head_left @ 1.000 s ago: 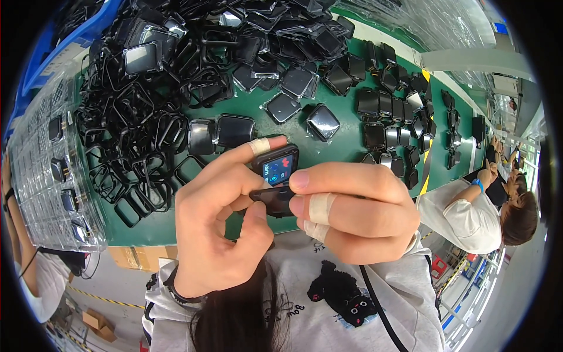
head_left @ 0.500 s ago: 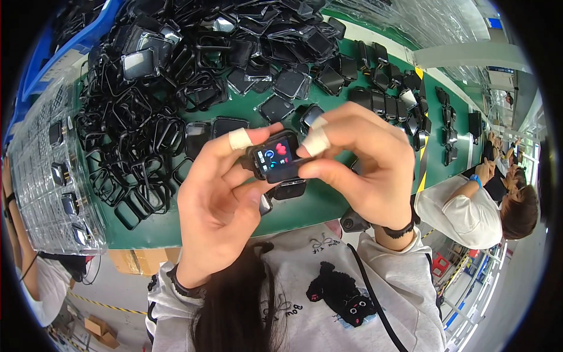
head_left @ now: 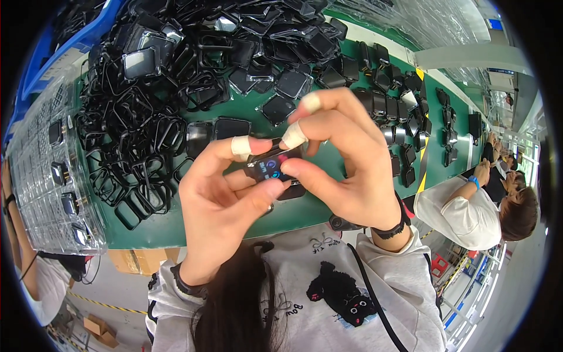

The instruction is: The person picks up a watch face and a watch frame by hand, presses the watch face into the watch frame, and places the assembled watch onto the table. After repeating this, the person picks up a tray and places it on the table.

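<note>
Between both hands I hold a small black smartwatch body (head_left: 271, 166), its screen lit with coloured icons. My left hand (head_left: 220, 199) grips its left side, thumb at the near edge and index finger along the far edge. The thumb and index finger of my right hand (head_left: 355, 167) pinch its right end and cover part of the screen. White tape wraps several of my fingertips. Below the watch, a dark watch piece (head_left: 292, 191) lies partly hidden on the green table (head_left: 158, 230). Flat black screen covers (head_left: 233, 127) lie just beyond my left fingers.
Loose black frames (head_left: 143, 135) pile up at left, film-covered screen panels (head_left: 264, 50) at the back. Rows of watch bodies (head_left: 384, 105) stand at right, by yellow-black tape (head_left: 423, 158). Clear trays (head_left: 44, 188) line the left edge. A co-worker in white (head_left: 463, 205) sits at right.
The watch has turned and tilted, so its screen shows at a flatter angle. My right hand has shifted left, with its thumb now over the screen's right part.
</note>
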Action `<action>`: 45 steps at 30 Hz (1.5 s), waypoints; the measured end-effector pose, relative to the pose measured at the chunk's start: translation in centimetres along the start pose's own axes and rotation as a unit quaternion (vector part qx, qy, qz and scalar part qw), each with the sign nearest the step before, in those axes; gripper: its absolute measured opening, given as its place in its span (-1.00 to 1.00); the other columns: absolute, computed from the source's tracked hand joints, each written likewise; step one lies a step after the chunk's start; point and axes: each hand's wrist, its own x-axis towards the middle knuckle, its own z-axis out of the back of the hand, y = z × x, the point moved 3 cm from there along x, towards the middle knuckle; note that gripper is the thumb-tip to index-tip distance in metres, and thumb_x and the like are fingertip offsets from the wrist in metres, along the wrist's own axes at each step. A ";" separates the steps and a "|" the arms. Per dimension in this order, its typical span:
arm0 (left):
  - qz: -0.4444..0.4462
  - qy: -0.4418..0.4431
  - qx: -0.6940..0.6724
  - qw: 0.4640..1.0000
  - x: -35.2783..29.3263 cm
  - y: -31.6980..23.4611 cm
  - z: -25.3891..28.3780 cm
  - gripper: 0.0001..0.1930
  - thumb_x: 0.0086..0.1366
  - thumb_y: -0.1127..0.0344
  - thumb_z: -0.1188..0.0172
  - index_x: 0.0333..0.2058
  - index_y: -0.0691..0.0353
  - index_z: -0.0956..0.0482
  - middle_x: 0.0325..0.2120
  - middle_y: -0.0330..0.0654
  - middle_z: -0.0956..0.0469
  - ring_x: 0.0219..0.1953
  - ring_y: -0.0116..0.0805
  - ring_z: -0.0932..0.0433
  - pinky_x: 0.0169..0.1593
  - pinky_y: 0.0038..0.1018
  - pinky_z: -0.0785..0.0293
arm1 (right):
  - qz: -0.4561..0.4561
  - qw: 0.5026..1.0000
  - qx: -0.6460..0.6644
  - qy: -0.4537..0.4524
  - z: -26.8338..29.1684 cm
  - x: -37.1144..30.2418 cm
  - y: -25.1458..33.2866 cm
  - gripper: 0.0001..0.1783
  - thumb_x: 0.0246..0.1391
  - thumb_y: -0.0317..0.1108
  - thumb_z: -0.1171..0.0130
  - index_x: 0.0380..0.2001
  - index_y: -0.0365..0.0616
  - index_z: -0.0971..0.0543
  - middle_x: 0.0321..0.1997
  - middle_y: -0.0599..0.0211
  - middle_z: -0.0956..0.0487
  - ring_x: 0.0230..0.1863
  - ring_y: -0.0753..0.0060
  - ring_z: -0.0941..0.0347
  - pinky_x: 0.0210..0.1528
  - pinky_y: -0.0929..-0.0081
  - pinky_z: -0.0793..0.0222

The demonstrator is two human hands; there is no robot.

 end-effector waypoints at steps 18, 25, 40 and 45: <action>-0.178 -0.018 0.221 0.959 -0.5 -0.5 -0.3 -0.82 0.07 0.70 -0.21 -0.30 0.44 -0.55 -0.35 -0.05 -0.51 -0.37 -0.42 -0.51 -0.38 -0.61 -0.57 | 0.079 0.994 0.042 -0.069 -1.4 -2.6 -0.2 -0.76 -0.17 -0.46 -0.37 -0.42 -0.33 -0.55 -0.40 0.15 -0.56 -0.40 0.21 -0.46 -0.33 0.38 -0.36; -0.191 -0.015 0.251 0.949 0.0 -0.9 -0.9 -0.78 0.02 0.61 -0.29 -0.29 0.43 -0.60 -0.36 -0.10 -0.55 -0.40 -0.42 -0.52 -0.39 -0.59 -0.47 | 0.023 0.972 0.224 -0.074 -1.8 -4.1 -2.0 -0.62 -0.02 -0.41 -0.31 -0.15 -0.32 -0.46 -0.17 0.11 -0.51 -0.18 0.29 -0.43 -0.17 0.42 -0.35; -0.406 0.018 0.433 0.805 -0.1 0.5 -3.6 -0.68 -0.10 0.75 -0.20 -0.31 0.37 -0.44 -0.47 0.02 -0.51 -0.51 -0.12 -0.49 -0.47 -0.40 -0.44 | 0.057 0.995 0.009 -0.077 -0.7 -4.9 -0.9 -0.77 -0.09 -0.54 -0.27 -0.31 -0.29 -0.50 -0.31 0.15 -0.53 -0.31 0.19 -0.51 -0.28 0.40 -0.42; -0.328 0.013 0.269 0.905 0.0 0.4 -3.7 -0.62 -0.08 0.71 -0.31 -0.30 0.33 -0.36 -0.47 -0.05 -0.52 -0.47 -0.25 -0.52 -0.37 -0.44 -0.51 | 0.070 0.992 0.093 -0.056 1.1 -4.2 -1.3 -0.67 -0.15 -0.32 -0.39 -0.34 -0.23 -0.51 -0.35 0.23 -0.53 -0.31 0.28 -0.48 -0.28 0.41 -0.39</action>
